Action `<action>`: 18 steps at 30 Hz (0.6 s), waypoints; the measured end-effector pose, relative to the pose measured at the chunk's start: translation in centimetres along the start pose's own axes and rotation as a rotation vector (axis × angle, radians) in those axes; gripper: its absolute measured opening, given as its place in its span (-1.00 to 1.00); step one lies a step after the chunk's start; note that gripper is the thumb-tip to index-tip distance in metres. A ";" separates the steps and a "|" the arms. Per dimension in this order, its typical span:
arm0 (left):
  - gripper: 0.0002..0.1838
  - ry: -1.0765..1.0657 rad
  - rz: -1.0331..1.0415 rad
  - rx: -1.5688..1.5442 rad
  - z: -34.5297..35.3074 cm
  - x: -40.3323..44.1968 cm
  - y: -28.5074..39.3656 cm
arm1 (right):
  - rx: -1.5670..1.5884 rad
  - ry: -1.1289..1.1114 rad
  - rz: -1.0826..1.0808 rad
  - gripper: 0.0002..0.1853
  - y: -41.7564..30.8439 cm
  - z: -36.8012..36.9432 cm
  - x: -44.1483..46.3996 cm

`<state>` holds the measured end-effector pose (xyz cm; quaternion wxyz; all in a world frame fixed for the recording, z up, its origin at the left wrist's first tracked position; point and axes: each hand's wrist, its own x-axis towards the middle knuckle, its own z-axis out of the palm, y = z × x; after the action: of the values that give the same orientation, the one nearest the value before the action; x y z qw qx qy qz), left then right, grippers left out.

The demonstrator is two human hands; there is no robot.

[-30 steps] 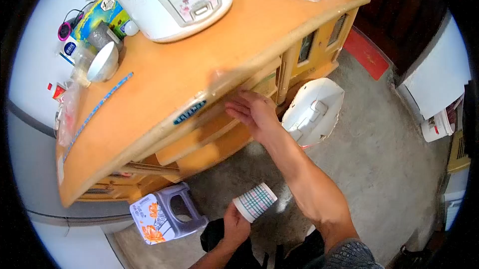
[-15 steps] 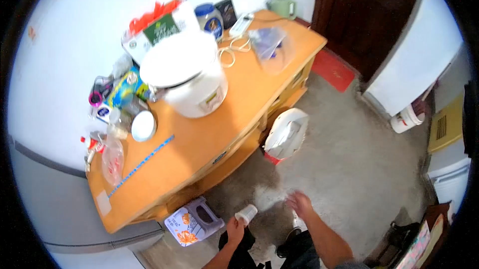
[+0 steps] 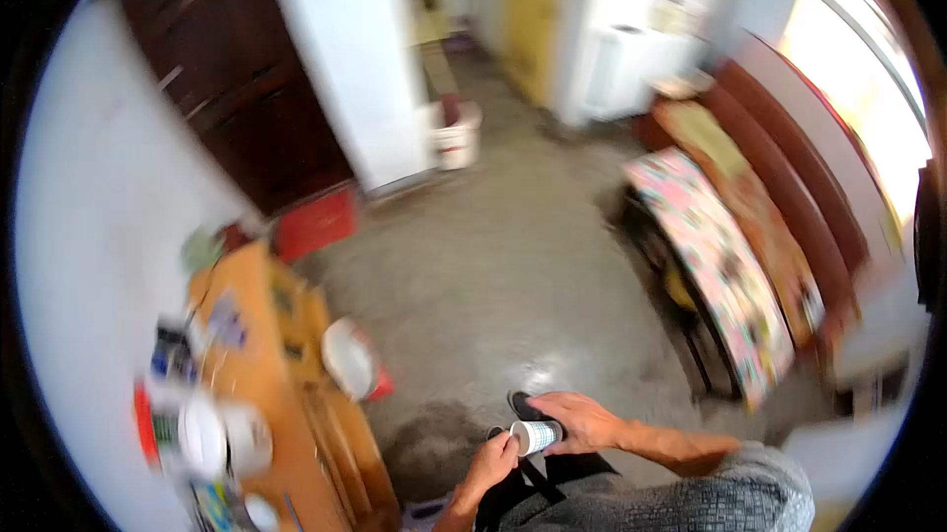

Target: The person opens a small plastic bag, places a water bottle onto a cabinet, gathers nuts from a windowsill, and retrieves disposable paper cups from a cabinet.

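A paper cup point(image 3: 534, 436), white with a bluish print, lies tilted on its side between my two hands, low in the view. My left hand point(image 3: 490, 462) pinches it at the rim, thumb uppermost. From the other side, my right hand point(image 3: 582, 422) is closed around the base end, and some of its fingers are hidden behind the cup. Below them are my dark trousers and one dark shoe.
A wooden cabinet point(image 3: 254, 374) stands at left, holding a white bucket point(image 3: 242, 435). Beside it on the floor is a white bin point(image 3: 347, 359). To the right are a flower-patterned table point(image 3: 705, 246) and a brown sofa point(image 3: 779, 152). A mop bucket point(image 3: 456, 142) stands by the wall.
My view has swung right, from the cabinet towards the room and sofa. My right hand, apart from the cup before, has come over and closed on it; my left hand still holds it.
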<state>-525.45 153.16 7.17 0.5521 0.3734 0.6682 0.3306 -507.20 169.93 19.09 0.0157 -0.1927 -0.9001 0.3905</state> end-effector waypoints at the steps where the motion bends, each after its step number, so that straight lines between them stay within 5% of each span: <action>1: -0.62 -0.139 -0.004 -0.021 1.1 0.7 2.0 | 0.046 0.023 0.065 -0.09 0.1 0.4 -2.6; 7: -0.66 -0.693 0.064 0.004 8.7 4.9 7.0 | 0.484 0.459 0.583 -0.35 -1.3 4.0 -17.3; 9: -0.66 -0.838 0.102 -0.023 13.1 4.3 9.3 | 0.841 0.903 0.730 -0.42 -1.5 6.7 -22.8; 13: -0.45 -1.216 0.082 -0.066 23.1 2.5 13.7 | 1.725 1.371 0.506 -0.56 -4.9 7.4 -31.3; 18: -0.46 -1.443 -0.156 0.001 38.5 -2.7 17.2 | 1.791 1.582 0.472 -0.51 -4.3 11.7 -40.6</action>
<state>-484.90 160.59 16.61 0.8773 0.4501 0.1623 -0.0388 -473.13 144.55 19.01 0.6160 -0.4574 0.0032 0.6413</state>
